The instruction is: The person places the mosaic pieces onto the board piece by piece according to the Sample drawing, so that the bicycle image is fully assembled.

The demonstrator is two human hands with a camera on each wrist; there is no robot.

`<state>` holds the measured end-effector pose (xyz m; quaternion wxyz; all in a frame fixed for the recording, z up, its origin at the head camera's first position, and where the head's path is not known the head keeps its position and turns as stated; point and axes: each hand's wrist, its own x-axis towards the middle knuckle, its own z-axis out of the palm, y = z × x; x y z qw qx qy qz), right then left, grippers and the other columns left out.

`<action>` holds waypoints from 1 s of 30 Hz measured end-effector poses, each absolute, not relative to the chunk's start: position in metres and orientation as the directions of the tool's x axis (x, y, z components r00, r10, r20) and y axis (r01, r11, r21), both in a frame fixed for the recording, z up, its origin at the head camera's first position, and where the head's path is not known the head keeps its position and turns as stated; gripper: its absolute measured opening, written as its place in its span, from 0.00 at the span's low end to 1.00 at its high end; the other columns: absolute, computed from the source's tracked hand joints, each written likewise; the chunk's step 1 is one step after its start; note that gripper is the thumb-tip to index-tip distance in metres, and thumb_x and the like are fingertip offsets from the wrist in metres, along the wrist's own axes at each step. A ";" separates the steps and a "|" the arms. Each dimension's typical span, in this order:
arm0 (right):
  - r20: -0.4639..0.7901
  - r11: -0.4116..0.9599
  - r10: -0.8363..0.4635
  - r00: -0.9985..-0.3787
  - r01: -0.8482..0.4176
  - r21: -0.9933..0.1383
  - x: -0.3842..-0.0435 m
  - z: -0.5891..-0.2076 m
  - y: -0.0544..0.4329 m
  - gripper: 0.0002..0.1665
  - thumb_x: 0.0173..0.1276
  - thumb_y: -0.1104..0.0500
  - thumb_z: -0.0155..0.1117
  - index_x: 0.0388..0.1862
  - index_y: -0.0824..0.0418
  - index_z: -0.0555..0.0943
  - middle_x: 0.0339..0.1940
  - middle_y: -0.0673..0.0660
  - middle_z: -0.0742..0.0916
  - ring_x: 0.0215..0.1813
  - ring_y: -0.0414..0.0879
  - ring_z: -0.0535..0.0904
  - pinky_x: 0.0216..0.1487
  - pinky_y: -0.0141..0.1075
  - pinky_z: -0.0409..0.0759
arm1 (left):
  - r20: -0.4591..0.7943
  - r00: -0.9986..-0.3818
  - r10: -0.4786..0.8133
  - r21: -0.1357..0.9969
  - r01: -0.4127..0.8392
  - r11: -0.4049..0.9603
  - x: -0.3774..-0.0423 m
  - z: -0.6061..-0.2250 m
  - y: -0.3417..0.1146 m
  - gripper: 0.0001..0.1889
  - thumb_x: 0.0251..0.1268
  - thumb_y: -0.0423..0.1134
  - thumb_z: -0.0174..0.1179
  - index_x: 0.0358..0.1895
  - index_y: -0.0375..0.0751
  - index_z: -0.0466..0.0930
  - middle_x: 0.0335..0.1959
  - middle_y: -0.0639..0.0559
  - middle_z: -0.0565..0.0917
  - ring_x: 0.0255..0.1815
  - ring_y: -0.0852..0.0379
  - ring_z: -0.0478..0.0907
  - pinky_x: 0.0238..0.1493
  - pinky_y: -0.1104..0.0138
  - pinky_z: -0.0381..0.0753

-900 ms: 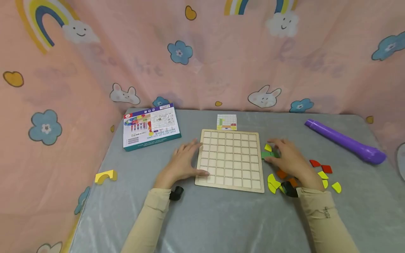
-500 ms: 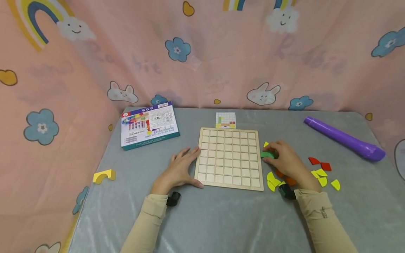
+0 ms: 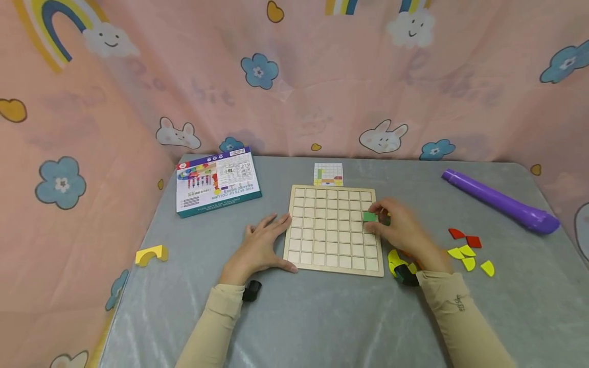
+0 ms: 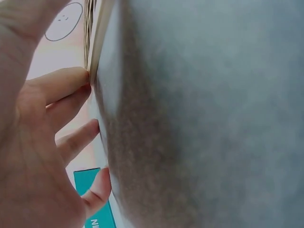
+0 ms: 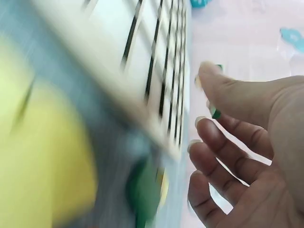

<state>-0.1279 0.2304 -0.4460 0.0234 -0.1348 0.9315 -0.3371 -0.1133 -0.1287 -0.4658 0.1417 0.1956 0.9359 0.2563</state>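
Observation:
A square wooden grid board (image 3: 331,225) lies flat on the grey cloth. My left hand (image 3: 259,250) rests at its left edge, fingers spread and thumb near the lower left corner; in the left wrist view the fingertips (image 4: 83,76) reach the board's side. My right hand (image 3: 400,230) pinches a green square tile (image 3: 369,216) between thumb and fingers, over the board's right-hand columns. In the right wrist view that tile (image 5: 216,113) is mostly hidden by the thumb. Yellow tiles (image 3: 393,261) lie under the right wrist, and a blurred green piece (image 5: 145,190) sits beside the board.
A small printed pattern card (image 3: 328,175) lies behind the board, and a flat box (image 3: 218,181) at the back left. Further left is a yellow arch block (image 3: 152,255). Red tiles (image 3: 474,242), yellow quarter-round tiles (image 3: 488,268) and a long purple tube-like object (image 3: 501,202) lie right.
My right hand has taken up a green tile from beside the board and moved left with it over the grid. The left hand's thumb has slid off the board's surface towards its lower left corner.

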 end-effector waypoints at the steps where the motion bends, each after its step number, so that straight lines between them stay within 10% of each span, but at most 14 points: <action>1: 0.052 0.725 -0.278 -0.959 -0.245 -0.644 -0.129 -0.446 0.225 0.17 0.68 0.62 0.77 0.52 0.66 0.82 0.43 0.63 0.83 0.43 0.55 0.77 0.44 0.45 0.75 | -0.165 -0.884 0.438 0.533 0.293 0.793 -0.113 -0.467 -0.129 0.67 0.38 0.61 0.87 0.85 0.51 0.58 0.87 0.60 0.58 0.89 0.48 0.48 0.70 0.40 0.58; 30: -0.033 0.701 -0.301 -0.953 -0.197 -0.685 -0.180 -0.464 0.113 0.14 0.65 0.55 0.81 0.46 0.58 0.87 0.43 0.57 0.84 0.44 0.51 0.78 0.49 0.46 0.78 | -0.143 -0.900 0.411 0.457 0.308 0.835 -0.112 -0.465 -0.123 0.66 0.38 0.68 0.84 0.84 0.52 0.61 0.86 0.59 0.62 0.88 0.47 0.53 0.67 0.29 0.63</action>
